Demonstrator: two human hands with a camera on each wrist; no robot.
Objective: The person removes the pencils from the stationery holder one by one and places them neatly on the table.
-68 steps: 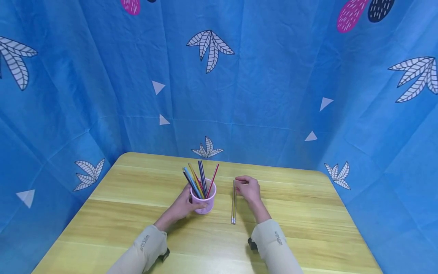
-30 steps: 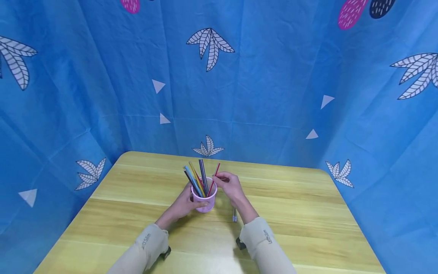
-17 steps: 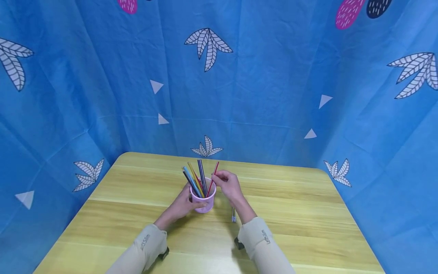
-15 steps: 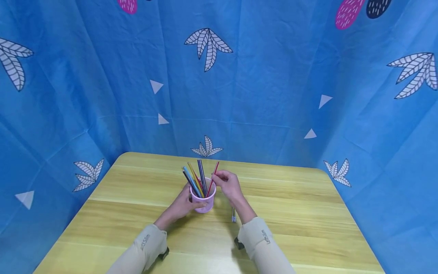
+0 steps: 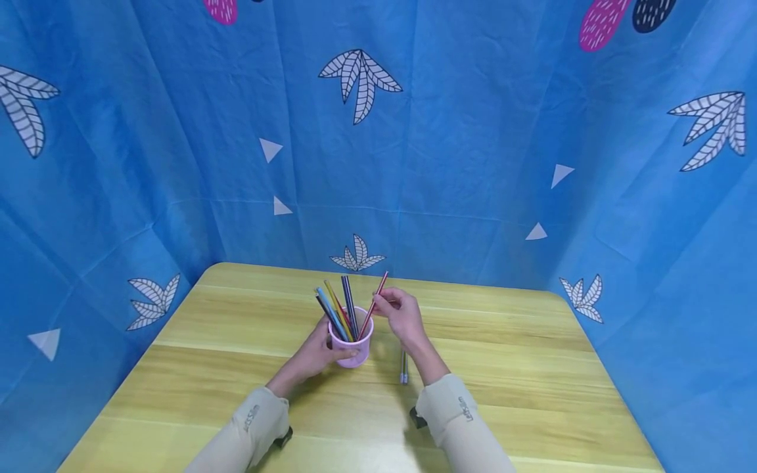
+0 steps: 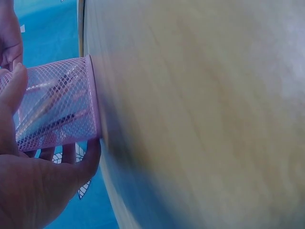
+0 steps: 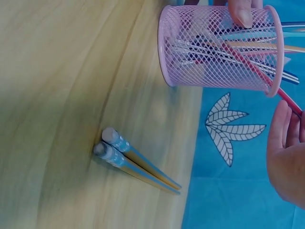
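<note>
"Red pencil [image 5: 381, 284] and right hand [image 5: 405, 320] have both shifted since half a second ago: the pencil's upper end now leans farther to the right and reaches a little higher."

"Is it out of the pink cup [image 5: 363, 348], then?"

"No, its lower part is inside. Through the mesh, the right wrist view shows that end seemingly raised off the base, so I'd judge it partway up, neither free nor settled."

"How is it gripped?"

"Right thumb and fingers pinch its upper stretch, above the rim. Left hand [image 5: 313, 351] curls round the cup, which stands upright on the table [image 5: 503, 394]."

"And the rest?"

"The other pencils [image 5: 347, 295] lean in the cup as they did. Two yellow pencils [image 7: 148, 165] lie side by side on the table, right of the cup. So only the red one is being handled, with the cup steadied for it."
</note>
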